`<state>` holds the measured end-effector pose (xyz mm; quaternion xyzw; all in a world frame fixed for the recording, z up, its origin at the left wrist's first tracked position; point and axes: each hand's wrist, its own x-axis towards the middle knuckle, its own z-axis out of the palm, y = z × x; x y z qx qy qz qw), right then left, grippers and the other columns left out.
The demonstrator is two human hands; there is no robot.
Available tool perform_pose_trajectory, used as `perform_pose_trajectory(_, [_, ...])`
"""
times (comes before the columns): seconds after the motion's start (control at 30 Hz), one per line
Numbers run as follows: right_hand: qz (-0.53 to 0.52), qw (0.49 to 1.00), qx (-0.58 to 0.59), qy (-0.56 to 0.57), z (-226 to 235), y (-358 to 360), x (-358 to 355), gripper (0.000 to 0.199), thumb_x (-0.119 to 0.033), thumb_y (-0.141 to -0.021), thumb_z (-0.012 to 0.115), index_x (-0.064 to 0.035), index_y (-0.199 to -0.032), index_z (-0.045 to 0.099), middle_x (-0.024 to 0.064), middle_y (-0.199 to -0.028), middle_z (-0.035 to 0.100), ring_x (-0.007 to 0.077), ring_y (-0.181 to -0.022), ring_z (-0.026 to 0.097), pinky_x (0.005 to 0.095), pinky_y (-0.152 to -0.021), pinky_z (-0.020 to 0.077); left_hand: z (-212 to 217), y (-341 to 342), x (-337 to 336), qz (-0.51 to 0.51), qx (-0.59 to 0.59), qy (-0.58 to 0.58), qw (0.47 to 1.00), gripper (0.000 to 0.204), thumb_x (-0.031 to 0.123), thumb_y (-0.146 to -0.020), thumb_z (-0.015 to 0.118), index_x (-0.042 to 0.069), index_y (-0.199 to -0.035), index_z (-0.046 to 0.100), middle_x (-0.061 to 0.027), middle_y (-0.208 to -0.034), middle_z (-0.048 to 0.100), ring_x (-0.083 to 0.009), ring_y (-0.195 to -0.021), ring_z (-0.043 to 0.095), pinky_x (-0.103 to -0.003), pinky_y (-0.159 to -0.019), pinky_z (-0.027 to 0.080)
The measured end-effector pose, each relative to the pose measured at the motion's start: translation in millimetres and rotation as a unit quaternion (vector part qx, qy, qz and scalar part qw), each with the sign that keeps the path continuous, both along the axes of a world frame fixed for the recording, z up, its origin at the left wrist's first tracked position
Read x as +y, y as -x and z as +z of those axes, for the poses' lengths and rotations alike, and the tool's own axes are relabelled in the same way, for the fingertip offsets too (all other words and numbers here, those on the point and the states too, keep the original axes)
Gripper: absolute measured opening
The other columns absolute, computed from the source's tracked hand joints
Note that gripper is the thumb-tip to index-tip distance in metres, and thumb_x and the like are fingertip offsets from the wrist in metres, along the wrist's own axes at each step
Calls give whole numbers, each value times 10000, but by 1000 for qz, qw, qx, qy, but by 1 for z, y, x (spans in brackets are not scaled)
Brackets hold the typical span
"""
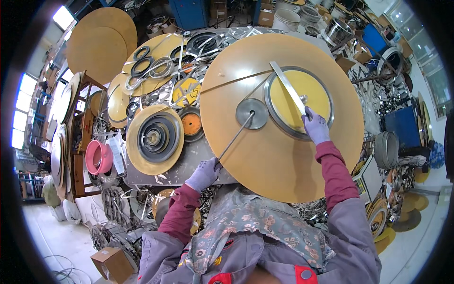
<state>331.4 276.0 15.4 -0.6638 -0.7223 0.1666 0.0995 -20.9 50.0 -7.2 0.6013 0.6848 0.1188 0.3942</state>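
A large tan round board [265, 165] lies in front of me. On its right half rests a yellow disc [309, 85] with a dark metal ring [332, 113] around its edge. My right hand [316, 126], in a purple glove, is closed around the near end of a flat metal bar [287, 87] that crosses the yellow disc. A thin metal rod [234, 138] slants from a small grey disc [244, 114] toward me. My gloved left hand [204, 174] grips its near end by the board's edge. A narrow strip [236, 81] runs across the board to the ring.
Left of the board, a smaller tan disc [134, 156] bears stacked dark rings on a grey table [198, 168]. Farther back lie loose rings and metal strips. A pink basin [99, 157] stands at the left, a cardboard box [112, 265] on the floor. Scrap metal crowds the right side.
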Motion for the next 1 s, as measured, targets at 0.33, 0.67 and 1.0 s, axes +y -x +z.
perform_pose_trajectory(0.33, [-8, 1000, 1, -1, 3, 2, -3, 445, -302, -879, 531, -114, -1282, 531, 137, -1182, 613, 313, -1069, 593, 407, -936, 455, -7, 0, -4, 6, -30, -27, 999, 219, 182, -904, 524, 1, -1006, 595, -232, -883, 642, -415, -872, 608, -474, -767, 477])
perform_pose_trajectory(0.67, [-16, 1000, -11, 6, 4, -1, 1, 459, -323, -877, 521, -130, -1293, 525, 139, -1182, 611, 318, -1061, 594, 415, -920, 459, 0, -1, -2, -19, -32, -20, 999, 222, 160, -908, 506, -7, -1040, 569, -273, -917, 610, -454, -899, 568, -502, -740, 463])
perform_pose_trajectory(1.0, [-22, 1000, -6, 5, 7, 2, -1, 443, -305, -879, 521, -106, -1275, 541, 140, -1197, 603, 319, -1077, 586, 401, -943, 448, -2, 1, -3, -13, -30, -29, 999, 221, 172, -905, 518, -4, -1024, 578, -260, -899, 623, -435, -883, 588, -477, -746, 473])
